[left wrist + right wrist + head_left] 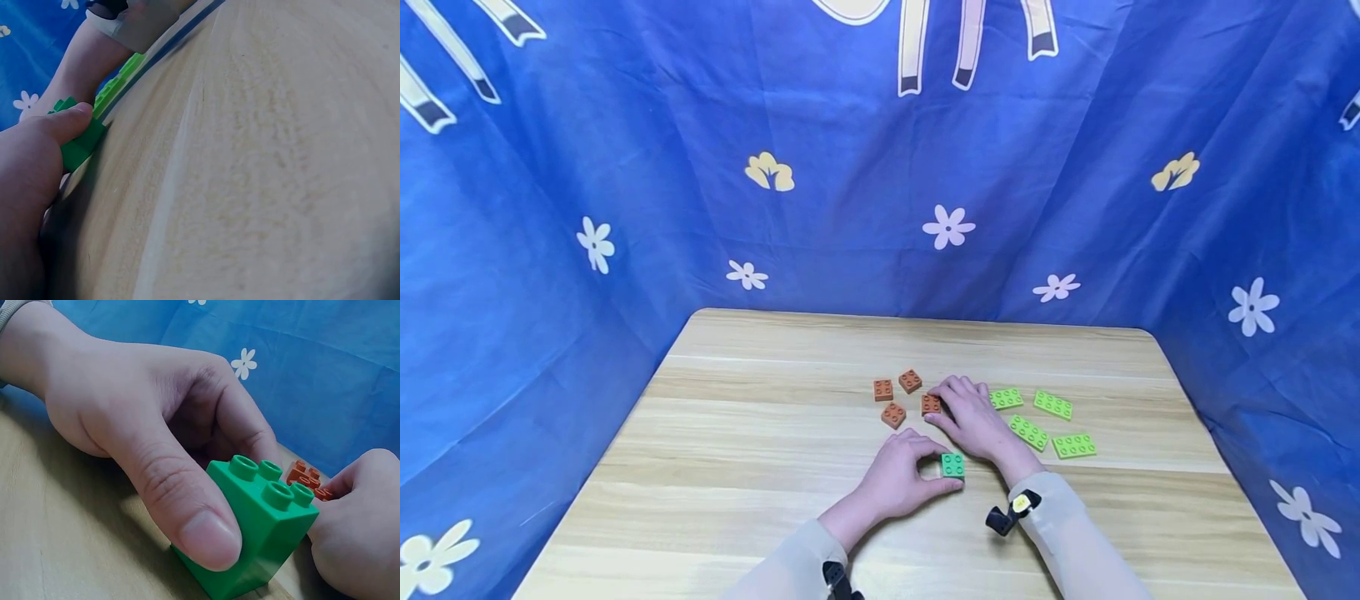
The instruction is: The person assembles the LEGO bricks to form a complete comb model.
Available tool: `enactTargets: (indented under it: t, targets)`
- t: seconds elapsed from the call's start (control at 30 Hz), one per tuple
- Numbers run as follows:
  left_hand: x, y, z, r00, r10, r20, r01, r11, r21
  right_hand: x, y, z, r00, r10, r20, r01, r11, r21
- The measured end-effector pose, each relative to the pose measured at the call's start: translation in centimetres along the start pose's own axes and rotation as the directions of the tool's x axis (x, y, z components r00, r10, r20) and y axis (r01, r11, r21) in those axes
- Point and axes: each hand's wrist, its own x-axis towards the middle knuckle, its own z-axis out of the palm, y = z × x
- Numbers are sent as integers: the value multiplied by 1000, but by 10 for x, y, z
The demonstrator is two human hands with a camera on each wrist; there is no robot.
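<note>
While pinching a bright green plastic block (pixel 952 464) with four round studs on top, using thumb and fingers of the left hand (pixel 897 477), also gripping a small square reddish-brown plastic brick (pixel 931 405) with the right hand (pixel 976 418). Got both grips pretty narrow, thumb on one side, fingers on the other. Can find the green block nearer the person than the brown one, close to the right wrist; can't tell for sure if fully resting on the pale wood-grain table (pixel 737 450). Can spot three more reddish-brown bricks (pixel 893 415) loose just left of the gripped one. Over right, past the right hand, can count four rectangular lime-green plastic plates (pixel 1074 446), studs up.
</note>
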Motion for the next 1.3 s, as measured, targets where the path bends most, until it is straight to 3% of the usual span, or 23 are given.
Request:
enactTargets:
  t: [0.6, 1.3]
  targets:
    - [-2, -3, 2, 998, -57, -9, 57, 997, -46, -2, -3, -6, 1000, 16, 7, -16, 1000, 26]
    - [-1, -4, 1, 996, -84, -1, 83, 988, -127, -25, -25, -53, 999, -30, -22, 32, 993, 109]
